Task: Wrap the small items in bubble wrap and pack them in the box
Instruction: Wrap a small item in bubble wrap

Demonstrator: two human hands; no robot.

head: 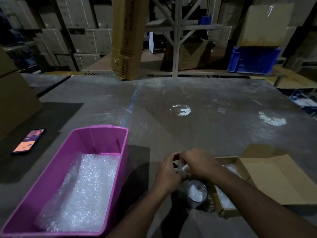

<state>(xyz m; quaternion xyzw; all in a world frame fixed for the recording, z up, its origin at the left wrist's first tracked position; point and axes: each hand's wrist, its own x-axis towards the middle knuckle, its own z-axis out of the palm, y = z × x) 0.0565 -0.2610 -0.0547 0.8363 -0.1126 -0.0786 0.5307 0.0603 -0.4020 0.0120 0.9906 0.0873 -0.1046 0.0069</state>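
Both hands meet over the table's near middle. My left hand (169, 170) and my right hand (197, 163) are curled round a small item wrapped in clear bubble wrap (182, 168), most of it hidden by fingers. Just below them stands a clear roll, seemingly of tape (196, 193), on the table. An open cardboard box (224, 210) lies under my right forearm, with bubble wrap inside. To the left sits a pink plastic tub (51, 182) lined with sheets of bubble wrap (82, 191).
A lit phone (28, 141) lies on a dark mat at the left. A brown carton (13, 100) stands at the far left. The box's open flap (274, 177) spreads at the right. Shelving, cartons and a blue crate (252, 60) stand beyond the table.
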